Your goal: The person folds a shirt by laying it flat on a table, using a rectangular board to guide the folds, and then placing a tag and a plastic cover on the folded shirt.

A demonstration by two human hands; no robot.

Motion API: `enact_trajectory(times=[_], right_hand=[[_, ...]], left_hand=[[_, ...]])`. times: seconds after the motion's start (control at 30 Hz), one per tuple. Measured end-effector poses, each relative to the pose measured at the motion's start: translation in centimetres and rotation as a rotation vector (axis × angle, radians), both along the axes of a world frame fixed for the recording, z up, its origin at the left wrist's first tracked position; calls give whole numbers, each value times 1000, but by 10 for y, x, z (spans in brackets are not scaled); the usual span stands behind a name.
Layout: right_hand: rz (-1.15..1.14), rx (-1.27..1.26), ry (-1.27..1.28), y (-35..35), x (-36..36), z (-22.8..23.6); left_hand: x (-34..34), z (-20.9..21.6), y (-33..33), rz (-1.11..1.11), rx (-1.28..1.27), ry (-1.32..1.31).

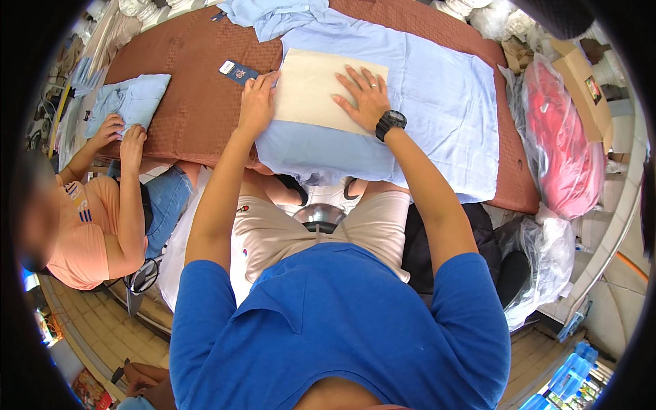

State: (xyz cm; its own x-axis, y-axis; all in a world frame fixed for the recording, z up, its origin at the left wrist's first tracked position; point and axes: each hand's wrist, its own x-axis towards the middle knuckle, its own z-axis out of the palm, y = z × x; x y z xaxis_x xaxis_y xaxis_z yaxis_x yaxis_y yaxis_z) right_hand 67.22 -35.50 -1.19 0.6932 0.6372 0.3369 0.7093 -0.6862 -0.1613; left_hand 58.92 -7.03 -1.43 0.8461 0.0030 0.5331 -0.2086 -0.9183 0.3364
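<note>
Cardboard point(307, 92) lies lengthwise left to right on blue cloth point(451, 113); left hand point(257, 102) curls at its left edge, grip unclear; right hand point(370, 102) spreads flat atop, grasping nothing.

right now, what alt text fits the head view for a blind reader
A person's right hand lies spread on a beige sheet over light blue cloth on a brown-covered table; the left hand is at the sheet's left edge. At left, a co-worker handles folded blue cloth.

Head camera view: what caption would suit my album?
Left hand at the edge, right hand spread atop a flat beige rectangular sheet over pale-blue fabric.
</note>
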Motion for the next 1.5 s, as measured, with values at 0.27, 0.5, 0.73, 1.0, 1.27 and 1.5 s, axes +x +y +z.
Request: enact_trajectory(times=[0.27, 0.5, 0.73, 1.0, 1.27, 1.5], right_hand=[[6, 18, 9, -2, 3, -4], [2, 15, 24, -1, 4, -6], [4, 7, 20, 2, 3, -3], [-6, 1, 77, 7, 4, -1], [3, 18, 2, 8, 5, -6], [-1, -1, 7, 9, 5, -4]], left_hand=[[8, 1, 13, -84, -314, 134], [11, 5, 24, -148, -516, 266], [12, 8, 32, -104, -570, 355], [14, 11, 33, -91, -630, 428], [16, 12, 32, -65, -583, 376], [16, 12, 32, -58, -549, 373]])
